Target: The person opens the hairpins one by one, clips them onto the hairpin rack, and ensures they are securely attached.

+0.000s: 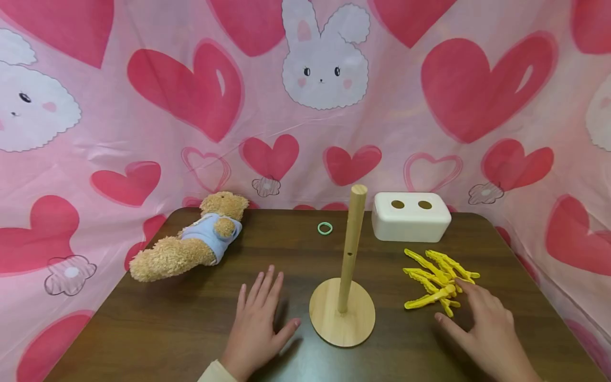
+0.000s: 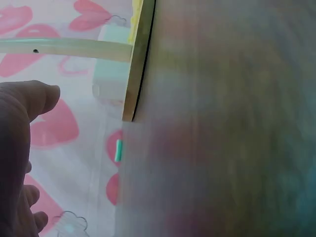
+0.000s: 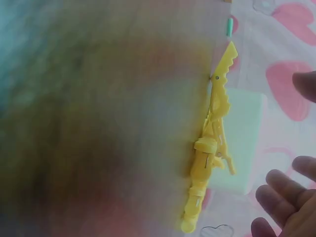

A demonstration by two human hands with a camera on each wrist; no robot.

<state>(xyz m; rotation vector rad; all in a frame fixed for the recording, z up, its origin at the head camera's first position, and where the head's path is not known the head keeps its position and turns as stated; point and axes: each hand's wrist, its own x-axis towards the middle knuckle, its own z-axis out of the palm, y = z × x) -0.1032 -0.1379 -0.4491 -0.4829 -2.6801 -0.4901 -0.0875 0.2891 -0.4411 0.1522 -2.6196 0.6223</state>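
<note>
The left hand [image 1: 256, 324], grip spread wide, is left of the wooden stand [image 1: 347, 281]; farther right, the right hand [image 1: 492, 328], grip relaxed, is just beside yellow clips [image 1: 448, 290].

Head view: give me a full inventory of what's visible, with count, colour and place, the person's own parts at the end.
Yellow clips: several, overlapping so exact count unclear, yellow, right side of the table
Wooden stand: one, light wood, upright between the hands
White box: one, white with two round holes on top, far right
Ring: one, green, far middle
Teddy bear: one, tan in a light-blue top, lying far left
Table: one, dark brown, under everything
Backdrop: one, pink with hearts and rabbits, behind the table
Left hand: one, cream sleeve, left of the stand
Right hand: one, beside the clips
</note>
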